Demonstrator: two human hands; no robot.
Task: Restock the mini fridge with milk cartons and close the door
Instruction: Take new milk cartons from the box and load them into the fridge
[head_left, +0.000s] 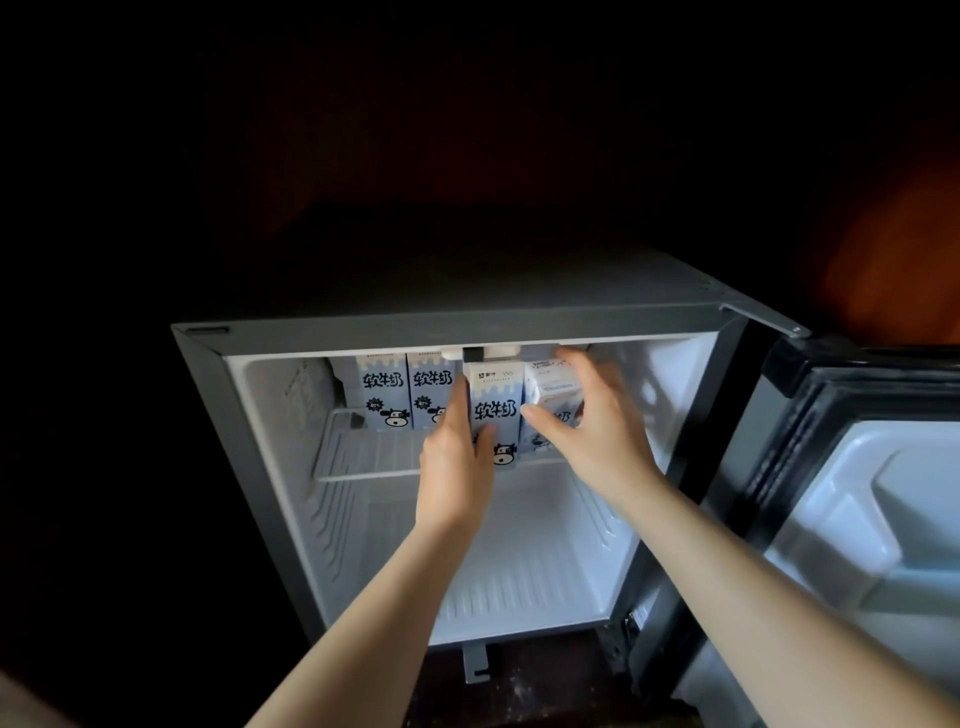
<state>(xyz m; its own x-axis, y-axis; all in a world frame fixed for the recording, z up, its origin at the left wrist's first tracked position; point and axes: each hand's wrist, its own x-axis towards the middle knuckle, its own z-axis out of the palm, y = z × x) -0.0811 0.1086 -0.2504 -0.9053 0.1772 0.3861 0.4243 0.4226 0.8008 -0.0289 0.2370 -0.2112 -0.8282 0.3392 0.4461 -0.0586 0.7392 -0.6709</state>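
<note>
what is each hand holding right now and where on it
Left hand grips the third milk carton from the left by its left side, thumb on the front. Right hand grips the tilted fourth carton round its right side.

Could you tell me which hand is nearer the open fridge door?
Right. The right hand holds the tilted carton, closer to the door; the left hand grips the upright carton beside it, farther left.

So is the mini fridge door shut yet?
No, the door stands swung open on the right, while the left hand grips the front carton and the right hand the tilted carton.
</note>
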